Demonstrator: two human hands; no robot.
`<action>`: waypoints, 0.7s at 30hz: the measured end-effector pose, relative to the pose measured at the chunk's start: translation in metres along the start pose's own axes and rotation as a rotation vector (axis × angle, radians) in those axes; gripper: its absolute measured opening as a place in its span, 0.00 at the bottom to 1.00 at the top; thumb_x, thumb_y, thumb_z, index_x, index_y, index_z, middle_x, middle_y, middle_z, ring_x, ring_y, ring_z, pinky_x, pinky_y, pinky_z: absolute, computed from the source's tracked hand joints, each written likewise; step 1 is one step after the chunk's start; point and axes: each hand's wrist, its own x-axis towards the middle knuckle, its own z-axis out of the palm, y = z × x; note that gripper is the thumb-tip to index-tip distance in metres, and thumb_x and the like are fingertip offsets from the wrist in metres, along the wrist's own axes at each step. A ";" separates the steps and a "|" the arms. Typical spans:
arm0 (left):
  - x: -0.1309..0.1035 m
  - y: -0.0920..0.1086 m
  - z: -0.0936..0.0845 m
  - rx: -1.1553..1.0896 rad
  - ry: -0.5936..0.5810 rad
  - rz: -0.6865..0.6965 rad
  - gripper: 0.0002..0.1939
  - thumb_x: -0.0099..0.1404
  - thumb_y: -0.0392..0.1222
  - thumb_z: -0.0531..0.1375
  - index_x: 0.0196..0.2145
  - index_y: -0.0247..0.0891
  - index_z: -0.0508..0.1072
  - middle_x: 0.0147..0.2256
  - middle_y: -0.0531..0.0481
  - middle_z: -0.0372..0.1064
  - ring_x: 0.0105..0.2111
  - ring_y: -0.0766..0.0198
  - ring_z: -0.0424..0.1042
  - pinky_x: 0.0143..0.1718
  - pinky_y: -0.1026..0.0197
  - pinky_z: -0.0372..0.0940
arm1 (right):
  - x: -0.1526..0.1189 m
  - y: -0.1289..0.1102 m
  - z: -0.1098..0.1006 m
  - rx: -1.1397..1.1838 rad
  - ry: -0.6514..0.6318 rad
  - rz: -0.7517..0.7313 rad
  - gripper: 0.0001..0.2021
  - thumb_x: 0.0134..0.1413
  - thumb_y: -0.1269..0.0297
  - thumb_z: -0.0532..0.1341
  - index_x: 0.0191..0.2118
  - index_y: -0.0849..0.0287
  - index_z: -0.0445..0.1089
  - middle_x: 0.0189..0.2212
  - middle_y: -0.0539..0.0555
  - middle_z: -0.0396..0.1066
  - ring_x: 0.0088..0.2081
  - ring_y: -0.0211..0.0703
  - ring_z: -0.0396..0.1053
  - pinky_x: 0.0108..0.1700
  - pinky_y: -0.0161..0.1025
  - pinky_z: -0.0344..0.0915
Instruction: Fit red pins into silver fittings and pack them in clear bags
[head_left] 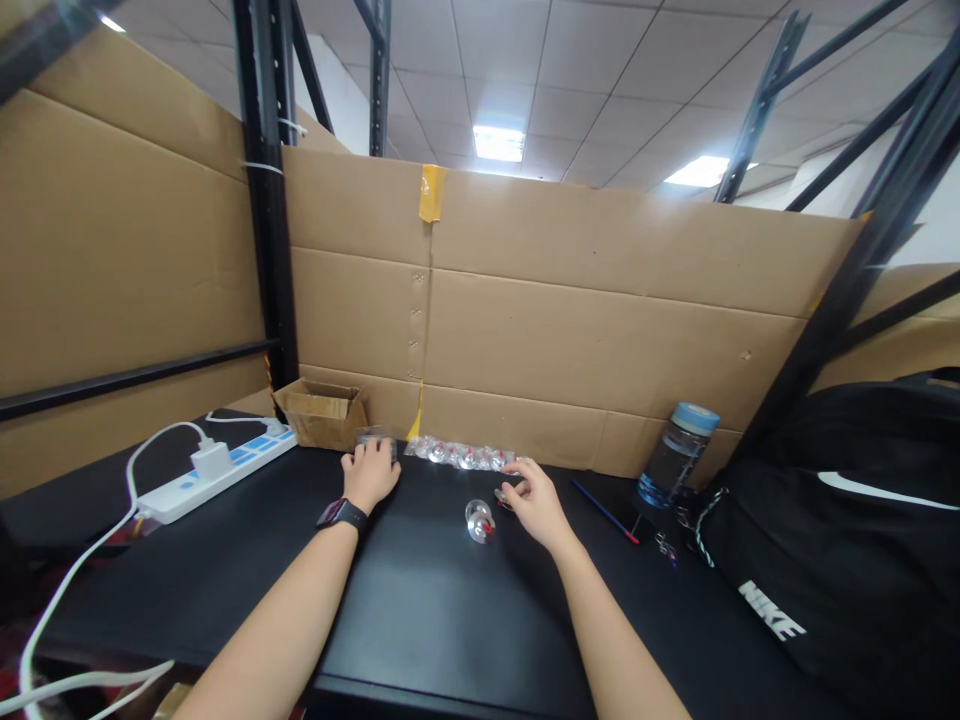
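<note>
- I have the clear round piece with red on it (480, 522) on the table (450, 610), just below the middle of the frame.
- A small round piece (503, 497) is up and right of it, at the thumb tip of my right hand (531, 497); that grip is partly open, thumb and index finger parted, and I cannot tell whether it holds the piece.
- My left hand (370, 470), wearing a smartwatch (342, 514), reaches clear plastic (377, 437) left of centre, fingers bent; I cannot tell how closed its grip is.
- Between my hands, a row of clear-wrapped round pieces (469, 457) lies near the cardboard wall (562, 330).
- Left: an open cardboard box (322, 415) and a white power strip (180, 494).
- Right: a blue pen (602, 508), blue-lidded bottle (677, 457) and black Nike backpack (847, 520).
</note>
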 end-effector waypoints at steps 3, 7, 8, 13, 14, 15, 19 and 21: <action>-0.001 0.022 0.005 -0.027 -0.014 0.185 0.24 0.69 0.46 0.54 0.61 0.44 0.66 0.61 0.38 0.63 0.61 0.44 0.60 0.60 0.42 0.52 | 0.000 0.002 0.001 -0.004 0.004 -0.014 0.09 0.57 0.64 0.60 0.43 0.57 0.73 0.45 0.55 0.68 0.24 0.34 0.71 0.29 0.34 0.68; 0.002 0.043 0.020 -0.076 -0.034 0.333 0.28 0.72 0.49 0.51 0.68 0.49 0.58 0.68 0.43 0.55 0.67 0.46 0.51 0.63 0.40 0.49 | -0.001 0.003 0.002 -0.016 -0.001 -0.026 0.09 0.56 0.64 0.61 0.43 0.56 0.74 0.43 0.55 0.69 0.24 0.34 0.70 0.29 0.34 0.68; 0.002 0.045 0.023 -0.086 -0.047 0.339 0.29 0.72 0.50 0.50 0.69 0.49 0.56 0.68 0.43 0.54 0.67 0.45 0.50 0.62 0.38 0.49 | -0.001 0.002 0.003 -0.019 -0.004 -0.024 0.09 0.57 0.64 0.61 0.43 0.56 0.74 0.43 0.55 0.69 0.24 0.33 0.70 0.29 0.34 0.68; 0.001 0.042 0.026 -0.090 -0.060 0.329 0.29 0.73 0.52 0.50 0.68 0.48 0.56 0.65 0.41 0.59 0.65 0.43 0.54 0.61 0.39 0.49 | -0.002 0.001 0.003 -0.025 -0.025 -0.010 0.08 0.57 0.64 0.61 0.43 0.56 0.73 0.44 0.55 0.69 0.24 0.32 0.69 0.31 0.34 0.68; 0.001 0.042 0.025 -0.085 -0.052 0.327 0.28 0.72 0.52 0.50 0.68 0.47 0.58 0.64 0.40 0.60 0.64 0.43 0.55 0.61 0.39 0.49 | -0.002 0.001 0.003 -0.025 -0.029 -0.010 0.08 0.57 0.64 0.61 0.43 0.56 0.73 0.44 0.55 0.68 0.24 0.33 0.70 0.31 0.34 0.68; 0.000 0.042 0.024 -0.080 -0.047 0.323 0.27 0.72 0.52 0.51 0.66 0.46 0.61 0.63 0.39 0.62 0.63 0.42 0.55 0.61 0.40 0.49 | -0.002 0.001 0.003 -0.026 -0.032 -0.011 0.08 0.57 0.64 0.61 0.43 0.56 0.73 0.44 0.55 0.68 0.24 0.33 0.70 0.32 0.34 0.68; 0.000 0.041 0.019 -0.078 -0.047 0.316 0.21 0.70 0.50 0.54 0.58 0.45 0.70 0.60 0.38 0.65 0.61 0.42 0.59 0.58 0.41 0.52 | -0.002 0.003 0.002 -0.040 -0.045 -0.009 0.08 0.58 0.64 0.61 0.43 0.56 0.73 0.44 0.54 0.68 0.25 0.33 0.70 0.33 0.34 0.68; -0.001 0.039 0.016 -0.089 -0.052 0.324 0.18 0.71 0.48 0.53 0.55 0.45 0.72 0.59 0.40 0.66 0.59 0.43 0.61 0.57 0.42 0.54 | -0.002 0.004 0.002 -0.046 -0.046 -0.013 0.08 0.58 0.64 0.61 0.43 0.56 0.73 0.44 0.54 0.68 0.25 0.33 0.69 0.33 0.34 0.68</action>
